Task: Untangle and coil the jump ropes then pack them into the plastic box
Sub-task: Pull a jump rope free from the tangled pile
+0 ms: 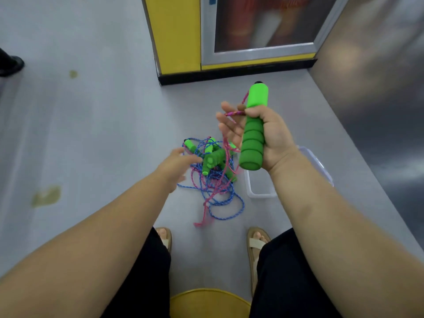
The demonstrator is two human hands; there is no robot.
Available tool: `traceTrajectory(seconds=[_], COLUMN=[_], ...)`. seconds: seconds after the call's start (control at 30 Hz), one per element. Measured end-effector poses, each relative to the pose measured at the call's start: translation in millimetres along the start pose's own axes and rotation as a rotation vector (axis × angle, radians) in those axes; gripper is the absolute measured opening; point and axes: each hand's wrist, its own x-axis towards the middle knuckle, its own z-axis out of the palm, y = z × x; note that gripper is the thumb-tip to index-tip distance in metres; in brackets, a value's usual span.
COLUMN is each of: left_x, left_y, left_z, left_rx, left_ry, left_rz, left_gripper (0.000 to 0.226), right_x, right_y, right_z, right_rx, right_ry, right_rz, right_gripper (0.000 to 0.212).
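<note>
My right hand (263, 136) is raised and holds a green foam jump-rope handle (253, 127) upright between thumb and palm, its fingers spread. A pink rope (234, 114) runs from the handle's top across those fingers and down to the floor. There a tangle of blue and pink ropes (215, 189) lies with several more green handles (212, 160) in it. My left hand (179, 164) reaches down beside the tangle's left edge with relaxed fingers and holds nothing. The clear plastic box (261, 191) sits on the floor right of the tangle, partly behind my right forearm.
A yellow cabinet with a glass door (229, 37) stands behind the ropes. A metal wall (378, 99) runs along the right. My sandalled feet (257, 244) are near the ropes, and a yellow stool edge (208, 301) shows below. A dark shoe (10, 64) is far left.
</note>
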Motion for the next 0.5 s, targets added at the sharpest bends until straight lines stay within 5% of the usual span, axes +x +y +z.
traceTrajectory(seconds=[0.1, 0.13, 0.23, 0.33, 0.5], left_x=[-13.6, -14.2, -28.5, -43.9, -72.9], left_y=[9.0, 14.8, 44.6, 66.0, 79.8], left_z=[26.6, 31.9, 39.6, 29.9, -12.7], left_rx=[0.028, 0.105, 0.301, 0.304, 0.805], left_ry=[-0.222, -0.226, -0.193, -0.198, -0.171], left_rz=[0.205, 0.300, 0.460, 0.422, 0.404], left_gripper=[0.103, 0.099, 0.016, 0.028, 0.034], right_x=[-9.8, -13.8, -31.8, -45.7, -66.3], right_y=[-2.6, -7.3, -35.7, -69.5, -95.5], right_z=[20.5, 25.8, 41.0, 39.2, 10.2], right_rx=[-0.076, -0.101, -0.165, -0.223, -0.247], right_ry=[-0.032, -0.033, -0.021, 0.089, 0.364], right_rz=[0.045, 0.050, 0.027, -0.026, -0.089], right_gripper=[0.018, 0.018, 0.019, 0.030, 0.026])
